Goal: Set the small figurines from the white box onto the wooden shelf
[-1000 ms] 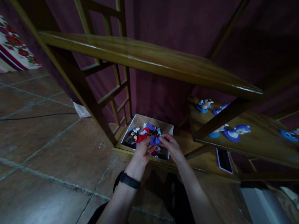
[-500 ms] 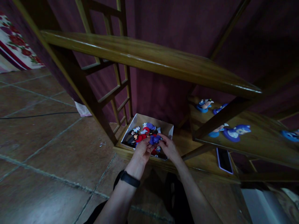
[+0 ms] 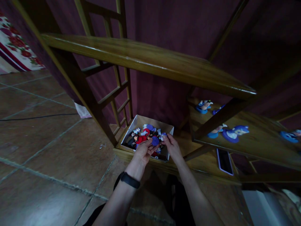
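A white-walled cardboard box (image 3: 162,121) on the low shelf holds several small toy figurines, among them a red and black one (image 3: 141,138) and a purple-based one (image 3: 150,127). Over the box, a purple figurine (image 3: 155,141) is tilted so its round base faces me. My left hand (image 3: 144,150), with a black band on its wrist, has its fingers closed at the base. My right hand (image 3: 172,146) pinches the figurine's white and purple upper end. Its underside and part of the box's contents are hidden by my hands.
A wooden bar (image 3: 145,59) crosses above the box, with a lattice side (image 3: 114,94) at left. On the raised shelf to the right stand several figurines, including a purple one (image 3: 235,133). A phone (image 3: 224,161) lies below them.
The purple figurine has turned in my hands, and its round base and pale upper end now show. My right hand has shifted slightly to the right.
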Demonstrator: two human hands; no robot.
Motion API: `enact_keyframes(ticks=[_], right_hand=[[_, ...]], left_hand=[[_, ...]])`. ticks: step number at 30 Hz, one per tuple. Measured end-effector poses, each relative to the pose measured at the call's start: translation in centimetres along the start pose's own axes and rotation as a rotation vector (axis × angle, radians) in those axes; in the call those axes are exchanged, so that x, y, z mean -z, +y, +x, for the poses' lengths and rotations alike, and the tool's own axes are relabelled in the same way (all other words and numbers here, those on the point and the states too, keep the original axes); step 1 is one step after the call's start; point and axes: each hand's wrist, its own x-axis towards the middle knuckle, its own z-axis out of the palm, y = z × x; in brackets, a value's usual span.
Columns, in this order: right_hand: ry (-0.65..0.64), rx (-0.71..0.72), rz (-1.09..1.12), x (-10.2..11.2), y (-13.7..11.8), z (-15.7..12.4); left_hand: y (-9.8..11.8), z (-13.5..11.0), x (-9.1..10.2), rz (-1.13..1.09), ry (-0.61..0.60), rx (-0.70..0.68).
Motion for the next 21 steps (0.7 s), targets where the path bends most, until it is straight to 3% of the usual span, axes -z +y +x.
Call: enact_keyframes(ticks=[4, 10, 15, 21], right_hand=[[0.048, -0.064, 0.351, -0.28, 0.26, 0.28], [0.038, -0.125, 0.604, -0.65, -0.33, 0.05], [0.121, -0.166, 0.639, -0.62, -0.24, 0.01], [0.04, -0.068, 0.508, -0.56, -0.35, -0.12]], left_hand=[[-0.18, -0.06, -0.14, 0.017, -0.001, -0.013], [-0.28, -0.22, -0.44, 0.047, -0.009, 0.026], [-0.19, -0.49, -0.6, 0.057, -0.046, 0.027], [-0.21, -0.63, -0.55, 0.046, -0.054, -0.005]])
